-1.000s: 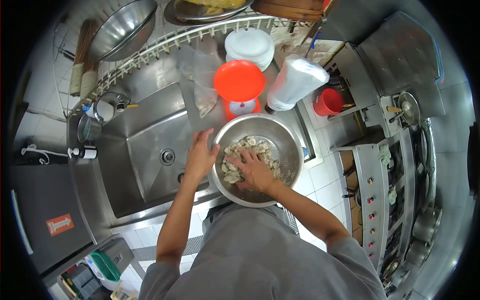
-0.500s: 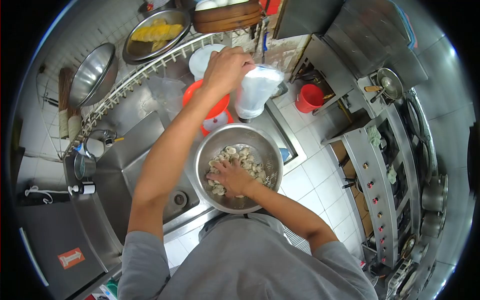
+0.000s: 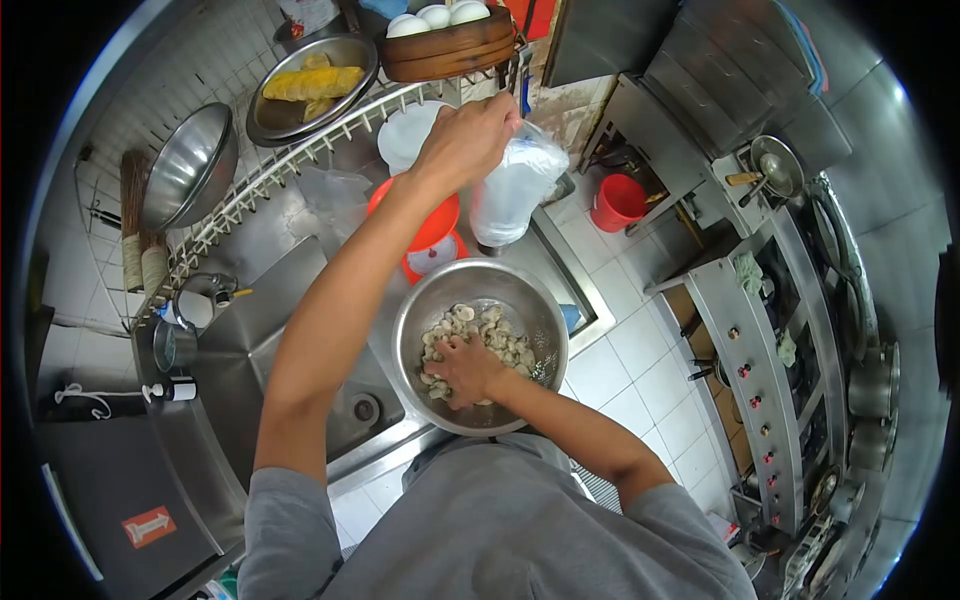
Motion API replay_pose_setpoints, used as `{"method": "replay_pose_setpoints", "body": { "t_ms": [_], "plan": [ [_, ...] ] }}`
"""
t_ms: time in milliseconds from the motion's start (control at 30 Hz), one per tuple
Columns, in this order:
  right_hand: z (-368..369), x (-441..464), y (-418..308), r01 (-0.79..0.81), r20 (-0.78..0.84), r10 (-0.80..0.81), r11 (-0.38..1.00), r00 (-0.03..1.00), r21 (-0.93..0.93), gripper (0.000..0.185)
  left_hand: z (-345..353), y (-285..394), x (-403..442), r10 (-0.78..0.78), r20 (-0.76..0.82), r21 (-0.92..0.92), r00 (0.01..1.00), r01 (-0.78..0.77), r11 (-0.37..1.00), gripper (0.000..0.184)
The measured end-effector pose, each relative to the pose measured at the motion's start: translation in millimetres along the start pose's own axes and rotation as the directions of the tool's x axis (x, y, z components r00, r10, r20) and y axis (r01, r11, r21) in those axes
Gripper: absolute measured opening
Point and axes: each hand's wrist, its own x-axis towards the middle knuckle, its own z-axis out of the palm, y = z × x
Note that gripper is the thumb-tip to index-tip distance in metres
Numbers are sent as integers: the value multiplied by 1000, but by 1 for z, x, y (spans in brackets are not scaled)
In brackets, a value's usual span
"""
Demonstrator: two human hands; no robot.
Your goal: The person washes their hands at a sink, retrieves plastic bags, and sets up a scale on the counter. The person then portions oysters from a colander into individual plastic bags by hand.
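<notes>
A steel bowl [image 3: 540, 305] sits by the sink's front edge, close to my body. Small pale curled pieces, which look like peeled shrimp [image 3: 510, 350], cover part of its bottom. My right hand [image 3: 465, 370] is down among them, fingers spread, with the fingertips partly hidden. Beyond the bowl, my left hand [image 3: 475, 140] pinches the top of a clear plastic bag [image 3: 515, 195]. That bag looks whitish and bulky; what it holds is unclear. An orange-red bowl [image 3: 435, 225] stands behind my left forearm.
A sink basin [image 3: 270, 350] lies to the left. On the rack ahead are a steel bowl with yellow food [image 3: 315, 85] and a wooden steamer [image 3: 450, 60] with white round items. A red bucket [image 3: 618, 200] stands on the floor; a stove [image 3: 750, 370] runs along the right.
My left hand has risen slightly, still pinching the bag. My right hand has shifted a little within the shrimp-like pieces, its fingers drawn in somewhat. The view has moved slightly.
</notes>
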Motion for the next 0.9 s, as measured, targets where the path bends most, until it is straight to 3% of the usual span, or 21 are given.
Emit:
{"method": "replay_pose_setpoints", "body": {
  "t_ms": [133, 200, 233, 300, 467, 533, 600, 667, 700, 767, 833, 900],
  "plan": [
    [15, 5, -3, 0, -53, -4, 996, 999, -89, 57, 1, 3, -1, 157, -101, 71, 982, -151, 986, 18],
    [30, 10, -4, -34, -181, 9, 990, 983, -136, 50, -8, -3, 8, 130, 65, 25, 989, -132, 991, 18],
    [36, 13, -3, -32, -183, 5, 990, 983, -141, 50, -13, -4, 11, 130, 61, 29, 990, -132, 991, 18],
    [44, 16, -4, -68, -225, 44, 993, 973, -99, 45, -21, -4, 19, 163, -89, 3, 983, -164, 987, 17],
    [41, 5, -2, -55, -283, 20, 992, 959, -114, 50, -45, 10, 33, 187, -251, -27, 950, -200, 979, 14],
    [34, -2, -2, -61, -266, 27, 991, 963, -118, 54, -53, 17, 40, 230, -401, -23, 887, -261, 965, 15],
    [28, -7, 0, -54, -269, 41, 998, 962, -42, 57, -61, 24, 43, 196, -401, 19, 895, -206, 978, 15],
    [28, -3, 4, -43, -226, 32, 998, 974, -41, 59, -70, 32, 46, 182, -572, -126, 800, -305, 944, 13],
    [29, -1, 5, -39, -187, 31, 999, 982, -36, 62, -87, 55, 37, 56, -554, -220, 831, -210, 953, 12],
    [28, 0, 6, -35, -176, 29, 999, 984, -35, 62, -114, 63, 27, 441, -652, 206, 617, -416, 886, 12],
    [29, 0, 6, -21, -159, 15, 999, 987, -33, 61, -144, 70, -14, 738, -406, 402, 539, -619, 674, 13],
    [28, -1, 7, -28, -168, 16, 997, 986, -70, 63, -149, 87, -79, 563, -224, 239, 796, -515, 823, 12]
  ]
}}
